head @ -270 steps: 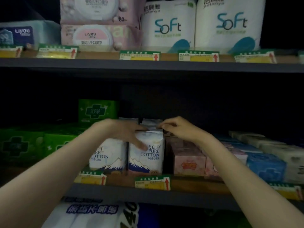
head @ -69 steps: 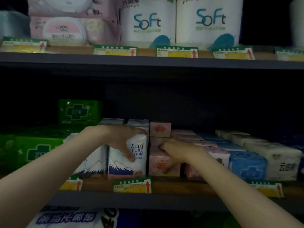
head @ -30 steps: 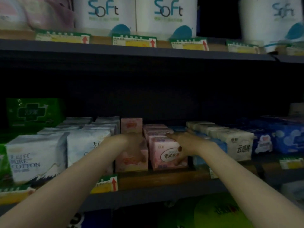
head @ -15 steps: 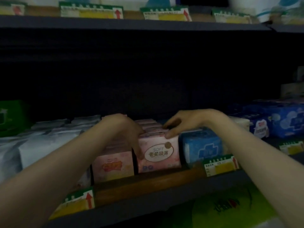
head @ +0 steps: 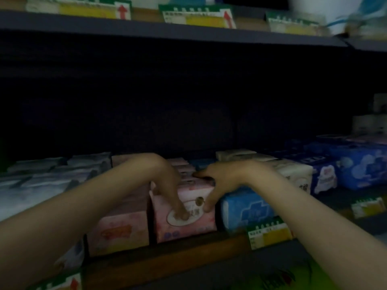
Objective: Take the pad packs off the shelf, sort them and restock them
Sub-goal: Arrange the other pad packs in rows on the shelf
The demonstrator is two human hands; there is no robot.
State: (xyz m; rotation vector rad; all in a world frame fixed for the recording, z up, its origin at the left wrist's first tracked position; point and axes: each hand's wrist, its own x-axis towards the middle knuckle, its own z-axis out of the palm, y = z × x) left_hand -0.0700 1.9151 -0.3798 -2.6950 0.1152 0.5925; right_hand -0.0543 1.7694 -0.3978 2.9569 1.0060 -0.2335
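At frame centre, on the shelf point(head: 188, 260), left hand point(head: 167, 181) and right hand point(head: 217, 181) both grip the pink pad pack point(head: 186, 227); blue pack point(head: 247, 208) just right.

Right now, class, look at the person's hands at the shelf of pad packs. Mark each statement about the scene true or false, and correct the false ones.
1. Both hands are on the same pink pack. True.
2. A blue pack stands directly right of that pink pack. True.
3. The left hand holds a green pack. False: its fingers lie down the pink pack's front.
4. The right hand hangs idle below the shelf. False: it grips the pink pack's top corner.
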